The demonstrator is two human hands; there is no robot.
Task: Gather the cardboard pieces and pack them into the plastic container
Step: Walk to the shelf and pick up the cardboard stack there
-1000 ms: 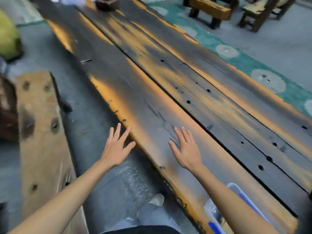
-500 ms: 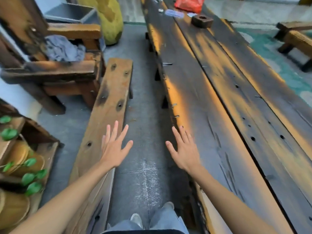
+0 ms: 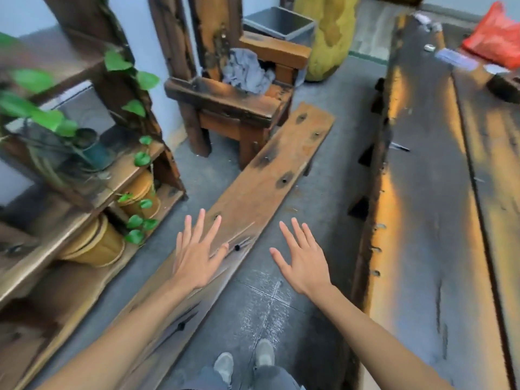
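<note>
Nearest, at the bottom: two grey shoes (image 3: 244, 361) on the grey floor (image 3: 253, 313), so the person stands in the gap between bench & table.

Next up, both arms reach out in front. The left hand (image 3: 197, 257) is wide open, fingers spread, palm down, w/ nothing in it. It hangs over the long wooden bench (image 3: 261, 187); can't tell if it touches the wood. The right hand (image 3: 304, 263) is just the same: flat, fingers fanned out, holding nothing, over the bare floor.

To the right runs the big dark table (image 3: 422, 220) w/ orange streaks. To the left is a wooden shelf (image 3: 84, 192) w/ yellow tubs (image 3: 95, 243) & green leaves (image 3: 36, 114).

Further back: a chunky wooden chair (image 3: 233, 108) w/ a grey cloth (image 3: 247, 70) on it, a grey bin (image 3: 278, 23) behind, and a red bag (image 3: 495, 38) at the far end of the table.

Where's the task stuff? No cardboard pieces in view, & no plastic container either. Maybe they are out of the shot.

So how far along? I think it's at the very start, or a looking-around bit. Nothing picked up, nothing packed that I can see. Left to do, prob. all of it: find the pieces, grab them, put them in the box.
</note>
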